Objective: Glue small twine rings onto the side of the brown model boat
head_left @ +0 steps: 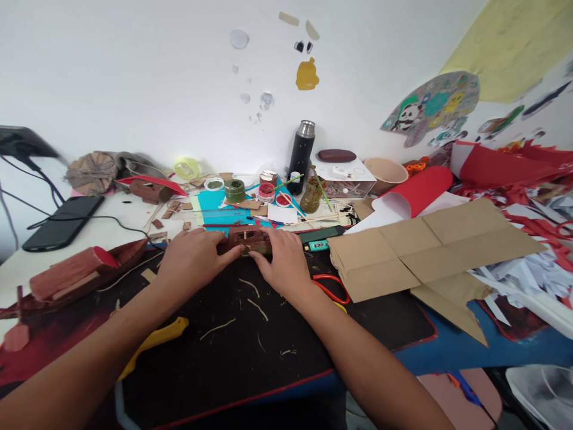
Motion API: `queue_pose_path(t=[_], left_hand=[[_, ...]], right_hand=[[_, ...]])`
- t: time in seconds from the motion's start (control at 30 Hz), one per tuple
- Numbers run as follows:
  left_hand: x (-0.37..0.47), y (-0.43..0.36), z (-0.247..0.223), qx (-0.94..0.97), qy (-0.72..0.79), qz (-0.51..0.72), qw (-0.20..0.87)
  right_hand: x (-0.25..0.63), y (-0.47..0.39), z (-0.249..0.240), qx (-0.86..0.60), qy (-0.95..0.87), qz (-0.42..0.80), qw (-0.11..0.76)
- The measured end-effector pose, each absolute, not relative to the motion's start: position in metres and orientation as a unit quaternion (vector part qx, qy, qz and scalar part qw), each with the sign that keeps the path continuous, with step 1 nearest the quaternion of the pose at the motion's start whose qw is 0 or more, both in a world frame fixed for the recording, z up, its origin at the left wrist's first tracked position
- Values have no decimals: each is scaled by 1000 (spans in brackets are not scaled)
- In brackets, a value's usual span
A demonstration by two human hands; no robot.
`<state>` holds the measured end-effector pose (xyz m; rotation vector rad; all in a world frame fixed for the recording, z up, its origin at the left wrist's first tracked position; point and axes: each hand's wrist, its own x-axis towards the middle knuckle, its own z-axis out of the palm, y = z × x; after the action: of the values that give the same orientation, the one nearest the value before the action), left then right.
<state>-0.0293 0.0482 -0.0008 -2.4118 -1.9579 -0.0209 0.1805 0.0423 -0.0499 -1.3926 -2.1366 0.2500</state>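
Left hand (190,260) and right hand (286,257) hold a small brown model (246,237) between them, thumbs at its near side, at 12 o'clock on the black mat (268,370). From the model: reddish boat (74,278) at 9, green jar (235,191) near 12, black flask (301,156) near 1, folded cardboard (412,251) at 3.

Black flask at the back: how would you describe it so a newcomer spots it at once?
On the white wall, find the yellow sticker. Below it, the black flask stands just left of the white box that has a dark oval case on top. Its silver cap and greater height set it apart from the paint jars.
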Motion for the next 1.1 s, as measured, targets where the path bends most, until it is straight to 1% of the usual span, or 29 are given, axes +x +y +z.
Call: queue_pose_path(t=[0.2, 0.6, 0.77, 1.1], left_hand=[[-28, 48, -2, -778, -627, -9, 30], [-64, 41, -13, -815, -569, -107, -2], [-67, 37, -17, -819, -563, -106, -3], [-65, 34, -17, -813, -571, -110, -16]], right_hand=[[180, 42, -50, -519, -799, 93, 288], [182, 43, -54, -513, -796, 97, 307], [184, 42, -54, -500, -795, 95, 331], [186, 43, -57, -500, -791, 101, 338]])
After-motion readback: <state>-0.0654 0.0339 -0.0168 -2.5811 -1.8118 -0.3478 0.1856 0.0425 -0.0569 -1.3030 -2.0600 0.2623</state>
